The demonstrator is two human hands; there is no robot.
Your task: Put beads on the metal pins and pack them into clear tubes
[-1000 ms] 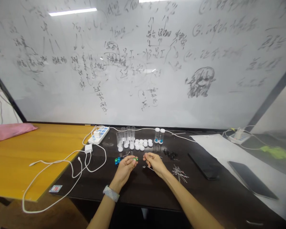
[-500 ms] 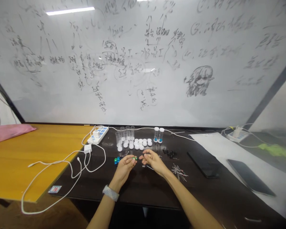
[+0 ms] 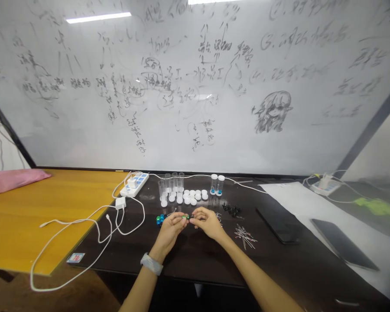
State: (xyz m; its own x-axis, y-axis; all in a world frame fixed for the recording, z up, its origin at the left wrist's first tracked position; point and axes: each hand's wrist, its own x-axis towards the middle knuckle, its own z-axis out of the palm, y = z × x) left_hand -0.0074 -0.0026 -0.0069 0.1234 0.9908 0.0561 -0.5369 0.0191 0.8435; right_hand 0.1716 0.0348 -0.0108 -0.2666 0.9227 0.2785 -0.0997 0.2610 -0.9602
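My left hand pinches a small shiny green piece between thumb and fingertips. My right hand has its fingertips closed at the right end of that piece; a tiny dark part shows there, too small to name. Just left of my left hand lies a cluster of shiny blue and green pieces. Thin metal bits are partly hidden behind my right hand. To its right sit a pile of small black parts and a heap of thin metal pins.
Clear tubes and several white caps stand behind my hands. Two capped tubes hold blue pieces. A power strip with white cables is at the left; a black phone and another dark device lie at the right.
My right hand has moved left and closed its fingers at the green piece; before, it was apart from it. My left hand has barely moved.
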